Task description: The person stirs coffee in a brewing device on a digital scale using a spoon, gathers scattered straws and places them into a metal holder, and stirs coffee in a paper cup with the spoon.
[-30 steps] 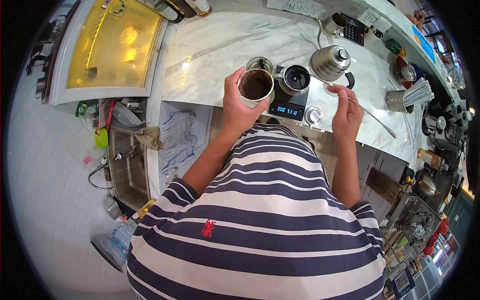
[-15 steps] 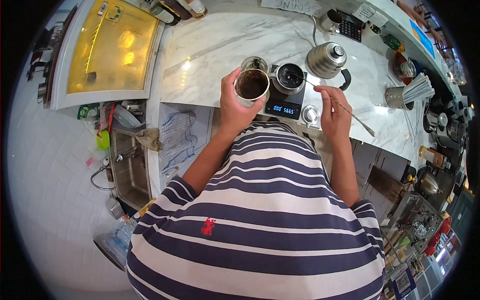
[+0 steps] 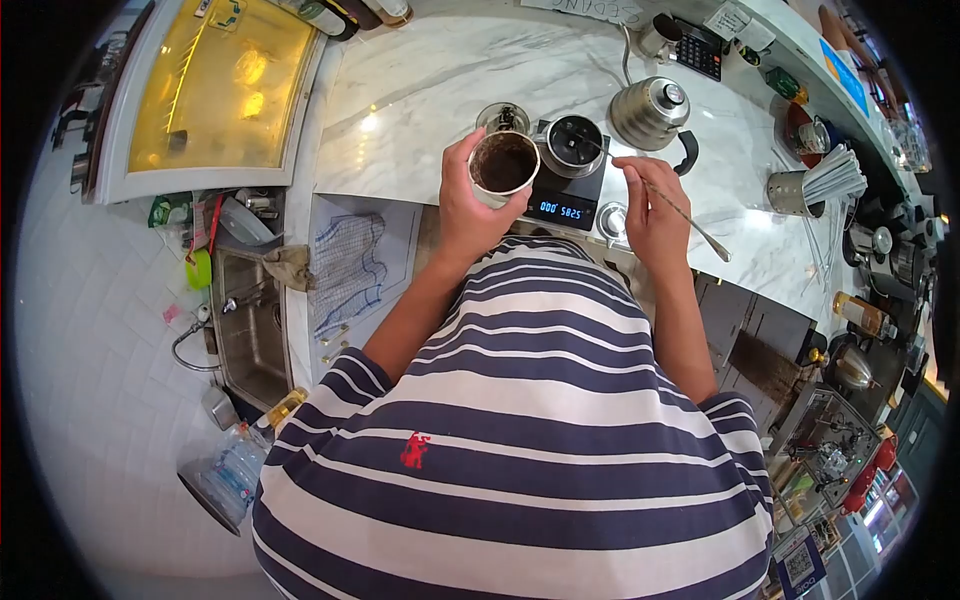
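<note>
My left hand (image 3: 468, 212) is wrapped round a cup (image 3: 503, 163) tilted toward me, its inside coated with dark brown grounds. Pinched in my right hand (image 3: 652, 218) is a long twisted bar spoon (image 3: 690, 222). Its far end reaches into a round metal-rimmed vessel (image 3: 573, 147) with dark contents. That vessel stands on a black digital scale (image 3: 562, 206) with lit blue digits. Just behind the cup is a glass jar (image 3: 502, 115), partly hidden, with dark bits inside. A small round silver object (image 3: 611, 221) lies beside the scale, near my right hand.
A steel kettle (image 3: 648, 112) with a black handle stands behind my right hand. Farther right is a metal holder of wrapped straws (image 3: 812, 190). A sink (image 3: 250, 330) and a yellow-lit glass-door cabinet (image 3: 225, 90) are at the left. A calculator (image 3: 697, 52) lies at the back.
The scale digits have risen. My right hand has shifted slightly left with the bar spoon, whose tip stays in the vessel. The whole view has shifted a little; my left hand still holds the cup.
</note>
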Action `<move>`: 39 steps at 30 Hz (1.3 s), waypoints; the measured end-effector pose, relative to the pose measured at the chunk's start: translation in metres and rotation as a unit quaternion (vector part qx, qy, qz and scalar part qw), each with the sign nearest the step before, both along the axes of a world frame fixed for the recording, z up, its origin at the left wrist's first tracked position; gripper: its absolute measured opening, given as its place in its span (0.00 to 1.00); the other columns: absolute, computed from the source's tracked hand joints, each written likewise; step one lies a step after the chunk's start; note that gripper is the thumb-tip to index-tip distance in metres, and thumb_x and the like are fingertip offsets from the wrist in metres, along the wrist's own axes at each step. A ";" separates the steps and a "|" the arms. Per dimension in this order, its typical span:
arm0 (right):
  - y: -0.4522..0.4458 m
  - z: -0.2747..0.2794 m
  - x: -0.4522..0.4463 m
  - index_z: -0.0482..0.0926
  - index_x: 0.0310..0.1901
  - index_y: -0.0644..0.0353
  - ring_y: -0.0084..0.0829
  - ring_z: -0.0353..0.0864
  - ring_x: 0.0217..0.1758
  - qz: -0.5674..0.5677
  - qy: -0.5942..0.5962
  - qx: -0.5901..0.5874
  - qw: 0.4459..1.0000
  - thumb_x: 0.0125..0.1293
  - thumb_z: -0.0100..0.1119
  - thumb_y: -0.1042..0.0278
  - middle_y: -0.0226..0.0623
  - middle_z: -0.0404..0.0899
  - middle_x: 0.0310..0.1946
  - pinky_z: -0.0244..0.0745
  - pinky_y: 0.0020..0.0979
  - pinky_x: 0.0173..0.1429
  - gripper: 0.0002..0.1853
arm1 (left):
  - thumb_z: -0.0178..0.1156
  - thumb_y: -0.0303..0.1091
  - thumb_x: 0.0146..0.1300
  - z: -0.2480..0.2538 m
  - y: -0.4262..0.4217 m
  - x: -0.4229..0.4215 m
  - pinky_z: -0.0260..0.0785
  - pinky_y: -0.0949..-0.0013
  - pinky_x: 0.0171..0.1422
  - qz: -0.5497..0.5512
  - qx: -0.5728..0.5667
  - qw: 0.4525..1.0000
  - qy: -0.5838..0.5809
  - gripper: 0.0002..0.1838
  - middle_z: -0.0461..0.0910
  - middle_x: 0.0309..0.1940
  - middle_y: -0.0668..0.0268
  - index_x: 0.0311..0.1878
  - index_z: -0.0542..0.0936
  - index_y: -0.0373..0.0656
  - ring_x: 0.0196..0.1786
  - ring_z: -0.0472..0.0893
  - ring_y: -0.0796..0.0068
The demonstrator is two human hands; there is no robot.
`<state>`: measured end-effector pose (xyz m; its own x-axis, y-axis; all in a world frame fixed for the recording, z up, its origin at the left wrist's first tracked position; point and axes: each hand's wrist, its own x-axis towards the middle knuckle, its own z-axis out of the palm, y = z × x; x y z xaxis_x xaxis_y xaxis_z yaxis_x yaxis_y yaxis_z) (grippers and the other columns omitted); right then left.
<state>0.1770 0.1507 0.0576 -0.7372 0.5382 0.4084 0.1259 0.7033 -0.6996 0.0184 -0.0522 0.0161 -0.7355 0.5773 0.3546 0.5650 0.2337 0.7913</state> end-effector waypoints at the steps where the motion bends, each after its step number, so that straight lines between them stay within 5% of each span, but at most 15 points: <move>1: 0.001 -0.001 -0.001 0.88 0.48 0.59 0.44 0.85 0.47 -0.003 -0.002 -0.004 1.000 0.77 0.62 0.72 0.41 0.87 0.38 0.78 0.41 0.52 0.06 | 0.82 0.31 0.51 0.001 0.000 0.001 0.73 0.59 0.72 0.002 0.001 1.000 -0.003 0.50 0.74 0.64 0.51 0.76 0.65 0.34 0.66 0.80 0.58; 12: 0.000 0.000 -0.002 0.89 0.46 0.59 0.46 0.84 0.61 0.007 0.000 0.062 0.998 0.76 0.65 0.71 0.36 0.90 0.43 0.78 0.42 0.58 0.05 | 0.81 0.31 0.53 0.004 0.005 0.005 0.72 0.59 0.73 0.029 0.010 1.000 -0.001 0.49 0.73 0.65 0.51 0.76 0.65 0.35 0.67 0.79 0.58; 39: -0.014 -0.006 -0.003 0.89 0.46 0.58 0.43 0.86 0.51 -0.093 0.005 0.052 0.994 0.77 0.64 0.69 0.41 0.89 0.43 0.76 0.41 0.55 0.06 | 0.81 0.34 0.51 0.011 -0.005 -0.014 0.73 0.56 0.71 -0.003 0.038 0.999 -0.016 0.46 0.75 0.63 0.53 0.74 0.70 0.40 0.65 0.79 0.53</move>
